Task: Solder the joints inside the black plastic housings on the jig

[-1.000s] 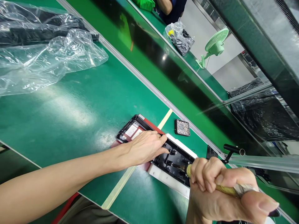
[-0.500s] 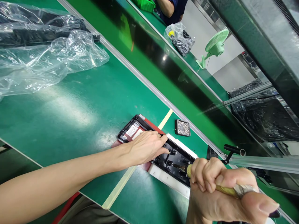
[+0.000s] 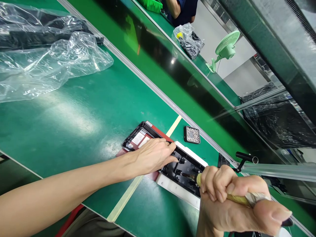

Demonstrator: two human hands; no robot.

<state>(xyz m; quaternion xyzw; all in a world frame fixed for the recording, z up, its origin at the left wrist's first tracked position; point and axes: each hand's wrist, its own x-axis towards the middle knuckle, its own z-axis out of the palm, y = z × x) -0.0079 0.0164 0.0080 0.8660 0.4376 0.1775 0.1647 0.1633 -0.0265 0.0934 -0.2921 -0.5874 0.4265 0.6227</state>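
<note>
A long black plastic housing (image 3: pixel 189 162) lies with its hollow inside facing up, held between white blocks (image 3: pixel 170 190) on the table. My left hand (image 3: pixel 156 156) grips it near the middle, fingers over the far edge and thumb inside. My right hand (image 3: pixel 227 194) is wrapped round a screwdriver (image 3: pixel 238 199) with a yellow-wrapped body. Its dark shaft points down and left into the housing; where the tip meets the plastic is too small to make out. White labels (image 3: pixel 138 138) show at the housing's left end.
Beyond the housing stands a small black tray of tiny screws (image 3: pixel 192 134). Clear plastic bags with black parts (image 3: pixel 51 49) lie at the upper left. A metal rail (image 3: pixel 143 75) borders the table's far side. Across it are a green fan (image 3: pixel 225 46) and a person's arm (image 3: pixel 174 7).
The whole view has shifted very slightly. Both hands, the screwdriver and the housing keep the same places relative to one another.
</note>
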